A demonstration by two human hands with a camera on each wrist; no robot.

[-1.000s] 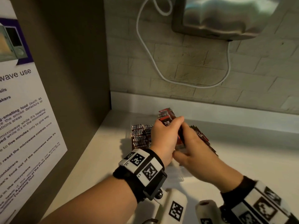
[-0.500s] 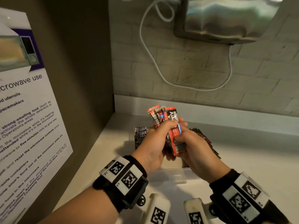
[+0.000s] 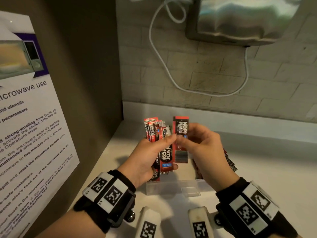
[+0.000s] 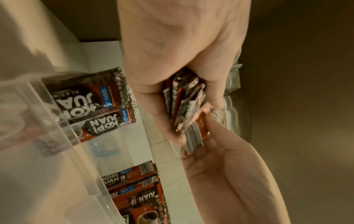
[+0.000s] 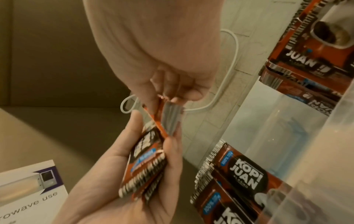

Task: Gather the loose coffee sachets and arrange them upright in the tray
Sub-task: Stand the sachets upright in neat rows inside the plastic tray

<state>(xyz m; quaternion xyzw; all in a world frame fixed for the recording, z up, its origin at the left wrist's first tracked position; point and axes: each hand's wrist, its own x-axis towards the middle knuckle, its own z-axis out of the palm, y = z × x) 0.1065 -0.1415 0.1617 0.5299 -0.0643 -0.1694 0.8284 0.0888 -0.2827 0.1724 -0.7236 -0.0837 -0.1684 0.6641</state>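
My left hand (image 3: 154, 152) grips a fanned bundle of red and black coffee sachets (image 3: 158, 134), held upright above a clear plastic tray (image 3: 173, 188) on the white counter. My right hand (image 3: 197, 140) pinches a single sachet (image 3: 181, 140) just right of the bundle, upside down with its label facing me. In the left wrist view the bundle (image 4: 184, 106) sits between the left fingers. In the right wrist view the right fingers (image 5: 172, 91) pinch the lone sachet (image 5: 171, 119) beside the bundle (image 5: 145, 163). More sachets (image 4: 91, 103) lean in the tray's left end, others (image 5: 306, 63) at its right.
A dark side panel with a microwave-use notice (image 3: 30, 127) stands to the left. A brick wall with a white cable (image 3: 164, 66) and a steel wall unit (image 3: 240, 19) rises behind the counter (image 3: 274, 169). Wrist camera mounts (image 3: 147, 224) show at the bottom.
Both hands have lifted the sachets up off the tray. The right hand has drawn one sachet out of the bundle to the right, and the left hand's bundle has fanned out.
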